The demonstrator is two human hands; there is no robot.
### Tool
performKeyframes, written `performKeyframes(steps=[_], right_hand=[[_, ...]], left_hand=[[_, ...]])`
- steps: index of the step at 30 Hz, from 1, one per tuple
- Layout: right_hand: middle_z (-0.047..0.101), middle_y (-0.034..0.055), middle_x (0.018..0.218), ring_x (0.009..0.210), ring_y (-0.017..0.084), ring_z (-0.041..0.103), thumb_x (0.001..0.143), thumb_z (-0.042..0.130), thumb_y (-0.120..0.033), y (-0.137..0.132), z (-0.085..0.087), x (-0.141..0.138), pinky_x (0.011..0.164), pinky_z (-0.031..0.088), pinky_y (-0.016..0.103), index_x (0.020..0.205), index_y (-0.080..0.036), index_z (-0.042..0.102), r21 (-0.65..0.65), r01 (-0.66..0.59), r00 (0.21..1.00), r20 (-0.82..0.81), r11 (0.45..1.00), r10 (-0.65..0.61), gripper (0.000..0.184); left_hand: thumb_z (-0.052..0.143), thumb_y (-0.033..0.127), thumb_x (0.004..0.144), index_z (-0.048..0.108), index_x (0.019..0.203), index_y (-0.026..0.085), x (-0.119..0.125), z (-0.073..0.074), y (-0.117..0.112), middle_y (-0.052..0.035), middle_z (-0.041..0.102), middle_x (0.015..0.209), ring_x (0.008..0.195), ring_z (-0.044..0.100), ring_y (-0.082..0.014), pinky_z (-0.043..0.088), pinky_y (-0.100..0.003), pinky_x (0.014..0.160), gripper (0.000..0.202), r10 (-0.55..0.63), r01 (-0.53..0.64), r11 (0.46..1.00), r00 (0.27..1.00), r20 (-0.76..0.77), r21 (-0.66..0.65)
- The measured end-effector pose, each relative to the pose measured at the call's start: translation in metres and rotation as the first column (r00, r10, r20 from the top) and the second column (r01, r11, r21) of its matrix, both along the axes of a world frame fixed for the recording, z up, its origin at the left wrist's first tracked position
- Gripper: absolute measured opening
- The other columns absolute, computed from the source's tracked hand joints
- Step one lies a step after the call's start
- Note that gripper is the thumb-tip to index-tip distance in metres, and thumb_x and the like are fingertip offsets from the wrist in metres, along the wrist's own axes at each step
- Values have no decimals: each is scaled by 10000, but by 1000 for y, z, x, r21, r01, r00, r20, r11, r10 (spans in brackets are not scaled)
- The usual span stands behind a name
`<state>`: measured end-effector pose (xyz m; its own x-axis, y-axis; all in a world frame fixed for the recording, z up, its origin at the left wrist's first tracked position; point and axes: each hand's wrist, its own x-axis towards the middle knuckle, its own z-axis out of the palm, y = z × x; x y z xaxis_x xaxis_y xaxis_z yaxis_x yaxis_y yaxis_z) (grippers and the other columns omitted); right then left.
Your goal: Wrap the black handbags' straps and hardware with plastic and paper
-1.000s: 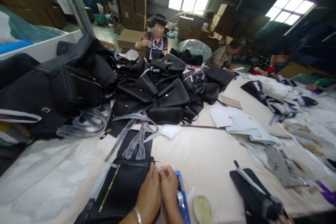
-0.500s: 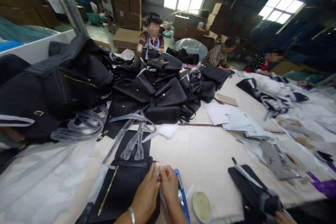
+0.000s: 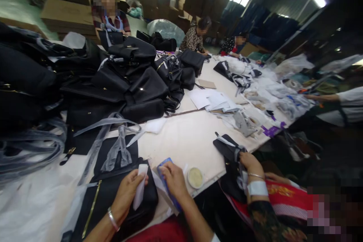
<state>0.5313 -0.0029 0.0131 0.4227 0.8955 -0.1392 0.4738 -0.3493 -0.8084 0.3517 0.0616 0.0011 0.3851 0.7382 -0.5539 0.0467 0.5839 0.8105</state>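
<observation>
My left hand [image 3: 126, 193] pinches a narrow white strip [image 3: 141, 191] against the corner of a black bag [image 3: 113, 200] with a gold zipper that lies before me. My right hand [image 3: 174, 177] rests closed on a blue tape dispenser [image 3: 167, 181] just right of the bag. A small round tin [image 3: 195, 177] sits beside that hand near the table edge. Plastic-wrapped straps [image 3: 117, 145] trail off the bag's far end.
A heap of black bags [image 3: 119, 79] fills the far left of the table [image 3: 187, 140]. White papers [image 3: 211, 100] lie in the middle. A co-worker's hand [image 3: 249, 162] at my right holds a black strap piece [image 3: 229, 149]. Other people sit at the far end.
My hands have parted: the left now holds the white strip over the bag, the right has dropped onto the blue dispenser. My view swung right, revealing the neighbouring worker.
</observation>
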Motion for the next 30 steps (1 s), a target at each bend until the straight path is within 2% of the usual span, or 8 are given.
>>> performKeyframes(steps=[2, 4, 8, 14, 20, 23, 26, 30], right_hand=[[611, -18, 666, 648, 151, 550, 894, 476, -366, -32, -2, 29, 615, 353, 231, 736, -213, 616, -49, 120, 990, 79, 992, -116, 261], [597, -3, 659, 646, 168, 540, 870, 499, -359, -64, -6, 48, 609, 337, 245, 695, -210, 606, -85, 180, 978, 125, 980, -169, 254], [605, 2, 647, 626, 172, 546, 795, 584, -336, -107, -19, 52, 595, 329, 245, 654, -214, 635, -157, 172, 980, 126, 973, -153, 193], [602, -5, 656, 625, 161, 538, 748, 618, -298, -118, -29, 43, 596, 332, 235, 624, -205, 643, -172, 164, 984, 93, 971, -150, 157], [598, -11, 690, 678, 163, 548, 798, 575, -329, -130, -5, 42, 651, 369, 238, 634, -202, 613, -99, 113, 994, 25, 989, -111, 210], [611, -15, 640, 617, 150, 532, 831, 534, -351, -141, 1, 40, 599, 356, 229, 665, -195, 605, -140, 101, 983, -142, 985, -121, 239], [593, -28, 534, 482, 120, 465, 805, 559, -381, -151, -7, 42, 508, 309, 213, 670, -183, 584, -243, 128, 915, -346, 962, -209, 240], [582, -28, 493, 424, 96, 410, 764, 597, -399, -162, -26, 49, 456, 259, 200, 675, -174, 570, -289, 165, 871, -405, 943, -277, 243]], left_hand=[[678, 453, 753, 635, 870, 147, -2, 0, -1, -29, 676, 780, 692, 619, -175, 458, -235, 624, 331, 4, -4, 1000, 1000, -3, -14], [686, 448, 746, 632, 851, 149, -3, 1, -2, -27, 673, 769, 682, 616, -168, 452, -228, 613, 321, 0, 0, 1000, 1000, 11, -28], [690, 456, 733, 645, 830, 141, -1, 6, -5, -39, 682, 763, 656, 613, -166, 455, -234, 592, 333, -11, 11, 1000, 1000, 10, -19], [691, 466, 733, 655, 835, 142, -4, 2, -9, -36, 699, 765, 669, 622, -155, 460, -220, 607, 342, -18, 18, 1000, 1000, 9, 11], [715, 485, 701, 656, 844, 133, -8, 0, -12, -53, 713, 781, 662, 644, -173, 473, -235, 597, 384, 27, -27, 1000, 1000, 9, -5], [729, 475, 692, 657, 850, 131, -7, -1, -13, -49, 714, 756, 654, 642, -163, 469, -223, 584, 385, 40, -40, 999, 999, 11, -14], [716, 456, 723, 649, 870, 131, -6, -4, -15, -50, 714, 772, 666, 636, -151, 472, -217, 598, 363, 25, -25, 1000, 999, 20, -2], [697, 444, 754, 638, 906, 133, -5, -6, -16, -54, 715, 816, 702, 636, -155, 477, -225, 634, 352, 3, -3, 1000, 1000, 16, 10]])
